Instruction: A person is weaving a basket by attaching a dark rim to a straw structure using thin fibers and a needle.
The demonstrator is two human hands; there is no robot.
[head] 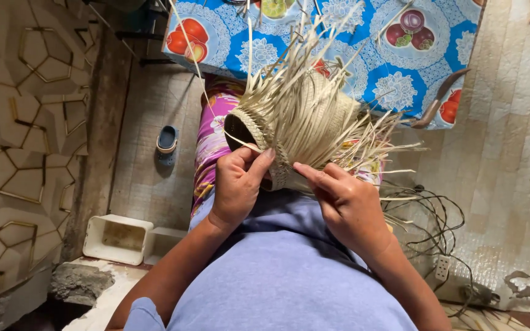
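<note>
A half-woven straw basket rests on my lap, with many loose pale strips sticking out upward and to the right. My left hand grips the braided rim of the basket near its dark opening, thumb pressed on a strip. On the lower edge of the weave lies my right hand, pinching a strip between thumb and forefinger. Both hands touch the basket.
A table with a blue fruit-patterned cloth stands ahead. A blue shoe lies on the tiled floor at left, with a white plastic tray nearer. Black cables and a power strip lie at right. A patterned wall runs along the left.
</note>
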